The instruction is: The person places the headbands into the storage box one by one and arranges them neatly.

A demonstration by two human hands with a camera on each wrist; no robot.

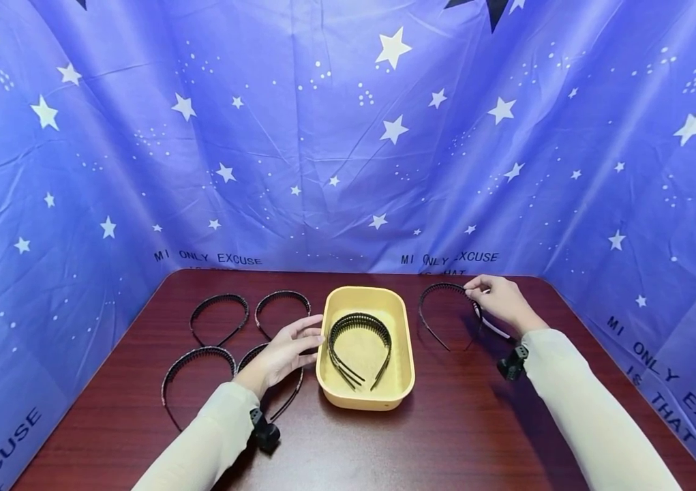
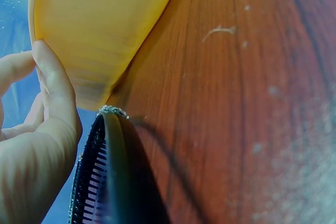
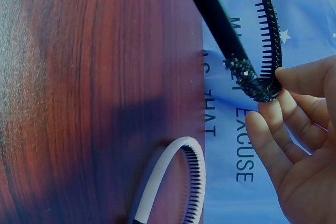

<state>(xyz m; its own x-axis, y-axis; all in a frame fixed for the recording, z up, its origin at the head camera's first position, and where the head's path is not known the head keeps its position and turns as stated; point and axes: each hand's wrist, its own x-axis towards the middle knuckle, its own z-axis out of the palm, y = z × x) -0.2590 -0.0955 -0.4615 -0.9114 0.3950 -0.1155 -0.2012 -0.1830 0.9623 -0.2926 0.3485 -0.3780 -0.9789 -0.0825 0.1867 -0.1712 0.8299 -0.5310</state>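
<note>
My right hand (image 1: 500, 300) pinches a black toothed headband (image 1: 426, 300) between thumb and fingers, right of the bin. Dark sparkly stones cover the band (image 3: 247, 77) near the fingertips. Against the left side of a yellow plastic bin (image 1: 365, 402), my left hand (image 1: 283, 354) rests with fairly straight fingers; in the left wrist view a fingertip touches its rim (image 2: 32, 19). Inside the bin lie black headbands (image 1: 360, 319), nested together. Just below the left hand stands another black headband (image 2: 126, 171), partly hidden by that hand in the head view.
Several black headbands (image 1: 220, 300) lie on the left of the dark red wooden table (image 1: 348, 450). A pale headband (image 3: 163, 171) lies under the right hand. Blue star-printed cloth (image 1: 323, 136) surrounds the table's back and sides.
</note>
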